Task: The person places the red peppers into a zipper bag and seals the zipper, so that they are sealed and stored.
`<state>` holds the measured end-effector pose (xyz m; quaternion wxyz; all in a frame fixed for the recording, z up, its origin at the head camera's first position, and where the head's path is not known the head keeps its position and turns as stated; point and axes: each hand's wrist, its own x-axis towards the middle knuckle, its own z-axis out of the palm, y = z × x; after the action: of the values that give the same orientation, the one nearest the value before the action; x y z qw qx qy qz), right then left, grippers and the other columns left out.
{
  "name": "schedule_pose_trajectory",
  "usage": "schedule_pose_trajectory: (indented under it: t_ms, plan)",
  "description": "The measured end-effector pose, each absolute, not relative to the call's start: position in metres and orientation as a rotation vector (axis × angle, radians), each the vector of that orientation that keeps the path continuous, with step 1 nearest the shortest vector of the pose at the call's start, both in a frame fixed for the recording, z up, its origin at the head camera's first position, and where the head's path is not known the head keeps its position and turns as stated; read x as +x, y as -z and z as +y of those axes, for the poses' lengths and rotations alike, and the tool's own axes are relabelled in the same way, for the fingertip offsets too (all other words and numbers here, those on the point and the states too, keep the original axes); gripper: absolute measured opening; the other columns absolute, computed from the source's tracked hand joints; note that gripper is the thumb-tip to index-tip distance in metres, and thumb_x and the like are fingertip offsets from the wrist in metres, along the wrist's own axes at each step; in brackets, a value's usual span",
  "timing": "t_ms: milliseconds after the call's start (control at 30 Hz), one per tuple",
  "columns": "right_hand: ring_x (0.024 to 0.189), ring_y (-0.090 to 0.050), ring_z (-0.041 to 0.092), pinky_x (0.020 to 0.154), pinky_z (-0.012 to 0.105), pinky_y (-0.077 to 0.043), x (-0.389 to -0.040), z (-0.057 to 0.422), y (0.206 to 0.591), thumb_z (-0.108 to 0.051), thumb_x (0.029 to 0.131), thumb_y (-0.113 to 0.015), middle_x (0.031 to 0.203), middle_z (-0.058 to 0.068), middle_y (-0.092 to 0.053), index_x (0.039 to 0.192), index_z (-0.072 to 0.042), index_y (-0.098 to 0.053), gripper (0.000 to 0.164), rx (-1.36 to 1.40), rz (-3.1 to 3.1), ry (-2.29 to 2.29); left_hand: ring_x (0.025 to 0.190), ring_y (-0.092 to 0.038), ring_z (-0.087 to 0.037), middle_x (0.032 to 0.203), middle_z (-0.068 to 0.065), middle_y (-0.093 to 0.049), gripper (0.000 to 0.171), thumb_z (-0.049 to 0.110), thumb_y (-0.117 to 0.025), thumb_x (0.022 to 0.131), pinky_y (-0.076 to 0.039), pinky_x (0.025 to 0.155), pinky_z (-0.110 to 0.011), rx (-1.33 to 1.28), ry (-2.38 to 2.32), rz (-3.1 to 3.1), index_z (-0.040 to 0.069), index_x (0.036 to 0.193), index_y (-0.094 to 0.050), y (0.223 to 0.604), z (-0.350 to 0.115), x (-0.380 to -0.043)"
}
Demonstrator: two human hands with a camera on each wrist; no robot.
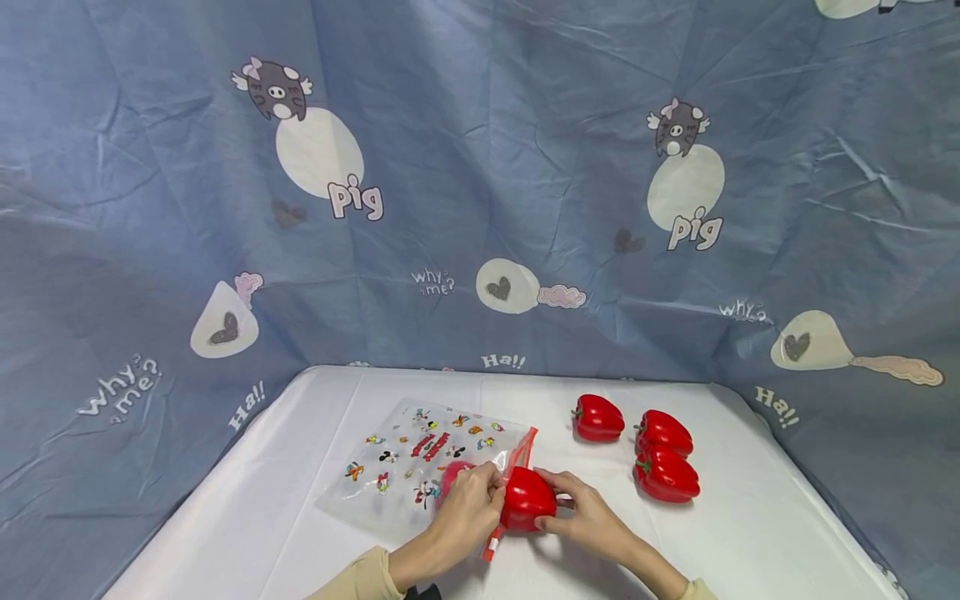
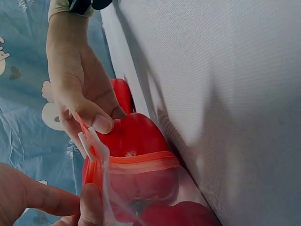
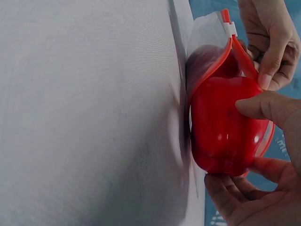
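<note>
In the head view, a clear zip bag (image 1: 397, 467) with cartoon prints lies on the table, its red-edged mouth to the right. My left hand (image 1: 468, 504) pinches the upper lip of that mouth, thumb against fingers, as the left wrist view shows. A red bell pepper (image 1: 527, 500) sits partly inside the opening. My right hand (image 1: 588, 512) grips this pepper from its outer end, thumb on one side and fingers on the other. Through the plastic another red pepper (image 2: 181, 214) shows deeper in the bag. A white slider (image 3: 230, 29) sits at one end of the red zip.
Three more red peppers lie at the right: one farther back (image 1: 598, 418), and two side by side (image 1: 664, 433) nearer the right edge. White cloth covers the table (image 1: 750, 517). A blue printed curtain (image 1: 480, 208) hangs behind and around it.
</note>
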<state>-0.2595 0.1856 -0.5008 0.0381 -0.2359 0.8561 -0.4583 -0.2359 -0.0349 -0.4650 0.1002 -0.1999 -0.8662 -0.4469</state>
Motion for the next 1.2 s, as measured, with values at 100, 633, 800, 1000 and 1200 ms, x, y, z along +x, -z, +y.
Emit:
schedule_pose_trajectory:
  t_ms: [100, 633, 800, 1000, 1200]
  plan:
    - [0.105, -0.06, 0.02, 0.09, 0.034, -0.053, -0.261, 0.1848, 0.5017, -0.027, 0.079, -0.076, 0.116, 0.002, -0.061, 0.138, -0.014, -0.052, 0.065, -0.721, 2.641, 1.384, 0.054, -0.043, 0.002, 0.062, 0.008, -0.049, 0.01, -0.002, -0.057, 0.084, -0.038, 0.047, -0.017, -0.579, 1.302, -2.56, 0.005, 0.078, -0.059, 0.4647, -0.0346, -0.2357]
    - [0.118, -0.056, 0.028, 0.095, 0.035, -0.05, -0.2616, 0.1843, 0.4992, -0.007, 0.077, -0.072, 0.128, 0.012, -0.058, 0.133, -0.003, -0.049, 0.06, -0.684, 2.59, 1.489, 0.056, -0.046, 0.001, 0.064, 0.005, -0.054, 0.008, -0.003, -0.056, 0.083, -0.042, 0.047, -0.017, -0.588, 1.318, -2.534, 0.002, 0.081, -0.062, 0.462, -0.0347, -0.2358]
    - [0.116, -0.058, 0.027, 0.095, 0.035, -0.05, -0.2623, 0.1839, 0.503, -0.007, 0.078, -0.072, 0.126, 0.008, -0.059, 0.133, -0.007, -0.053, 0.058, -0.724, 2.584, 1.496, 0.058, -0.047, 0.0, 0.066, 0.004, -0.055, 0.009, -0.003, -0.056, 0.082, -0.043, 0.05, -0.017, -0.582, 1.304, -2.539, 0.002, 0.081, -0.063, 0.4616, -0.0348, -0.2358]
    - [0.114, -0.059, 0.025, 0.093, 0.033, -0.052, -0.2626, 0.183, 0.5062, -0.008, 0.079, -0.072, 0.122, 0.008, -0.06, 0.133, -0.009, -0.055, 0.057, -0.748, 2.57, 1.516, 0.059, -0.047, -0.001, 0.066, 0.005, -0.055, 0.008, -0.002, -0.057, 0.082, -0.043, 0.051, -0.017, -0.574, 1.294, -2.553, 0.002, 0.081, -0.063, 0.4608, -0.0351, -0.2354]
    - [0.114, -0.06, 0.027, 0.09, 0.034, -0.053, -0.2616, 0.1815, 0.5074, -0.012, 0.08, -0.073, 0.122, 0.008, -0.06, 0.133, -0.009, -0.055, 0.057, -0.753, 2.562, 1.518, 0.058, -0.047, -0.001, 0.065, 0.006, -0.054, 0.007, -0.001, -0.057, 0.082, -0.042, 0.05, -0.018, -0.565, 1.288, -2.562, 0.003, 0.08, -0.063, 0.4596, -0.0344, -0.2348]
